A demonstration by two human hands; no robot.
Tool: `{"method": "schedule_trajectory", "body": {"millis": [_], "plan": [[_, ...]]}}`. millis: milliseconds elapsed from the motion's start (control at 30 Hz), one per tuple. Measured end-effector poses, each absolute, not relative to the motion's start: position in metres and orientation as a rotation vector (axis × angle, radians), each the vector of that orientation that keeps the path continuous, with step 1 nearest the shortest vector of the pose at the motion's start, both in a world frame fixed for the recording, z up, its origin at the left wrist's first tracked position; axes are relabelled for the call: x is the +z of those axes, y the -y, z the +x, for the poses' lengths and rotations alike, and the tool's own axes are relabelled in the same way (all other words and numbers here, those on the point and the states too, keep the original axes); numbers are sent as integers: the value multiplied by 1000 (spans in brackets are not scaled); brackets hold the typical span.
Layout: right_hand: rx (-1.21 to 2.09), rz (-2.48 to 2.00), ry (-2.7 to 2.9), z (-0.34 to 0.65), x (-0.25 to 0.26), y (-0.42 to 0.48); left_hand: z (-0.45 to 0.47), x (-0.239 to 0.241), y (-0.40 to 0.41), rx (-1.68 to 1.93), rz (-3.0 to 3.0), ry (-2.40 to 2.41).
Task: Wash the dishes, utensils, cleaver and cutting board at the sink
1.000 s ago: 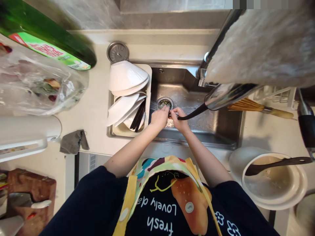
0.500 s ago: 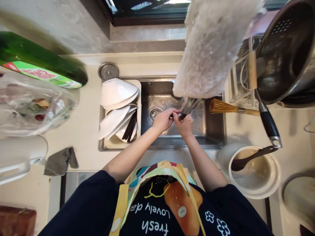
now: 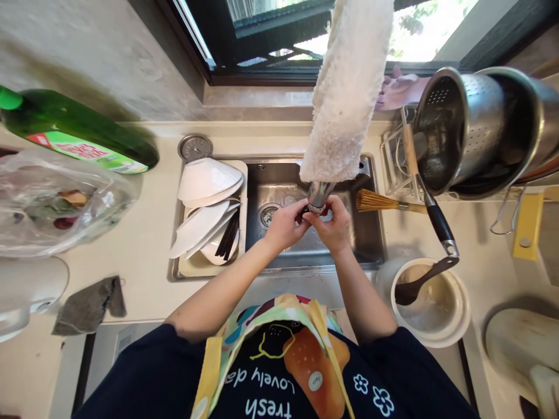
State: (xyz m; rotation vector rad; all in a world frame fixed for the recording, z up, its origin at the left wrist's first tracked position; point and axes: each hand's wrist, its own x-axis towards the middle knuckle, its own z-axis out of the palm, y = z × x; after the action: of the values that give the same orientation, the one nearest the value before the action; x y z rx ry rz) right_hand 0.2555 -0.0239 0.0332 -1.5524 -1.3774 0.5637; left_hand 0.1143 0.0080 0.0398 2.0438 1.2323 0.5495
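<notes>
Just under the faucet head [image 3: 318,196], the left hand [image 3: 285,226] and right hand [image 3: 335,228] meet, fingers curled in tight, together pinching a small dark item [image 3: 304,213] directly below that head; its kind is unclear

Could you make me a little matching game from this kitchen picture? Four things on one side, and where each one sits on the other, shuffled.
Things:
1 green bottle
2 grey cloth
3 bamboo brush
4 dark spoon

Places:
A in the cream bowl
B across the right rim of the sink
C crumpled on the counter, near left
D by the back wall, far left

Pairs: 1-D, 2-C, 3-B, 4-A
</notes>
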Motion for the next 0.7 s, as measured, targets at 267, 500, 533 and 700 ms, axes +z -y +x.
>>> {"method": "schedule_trajectory", "body": {"millis": [267,500,533,700], "plan": [[447,-1476,1447,251,68,24,108,73,-4,611,1972,-1210],[304,-1488,1518,246,79,25,105,80,-6,627,1982,-1123],[293,-1490,1520,245,80,25,105,80,-6,630,1987,-1102],[407,-1442,1530,255,83,25,103,82,-8,647,1985,-1076]]}}
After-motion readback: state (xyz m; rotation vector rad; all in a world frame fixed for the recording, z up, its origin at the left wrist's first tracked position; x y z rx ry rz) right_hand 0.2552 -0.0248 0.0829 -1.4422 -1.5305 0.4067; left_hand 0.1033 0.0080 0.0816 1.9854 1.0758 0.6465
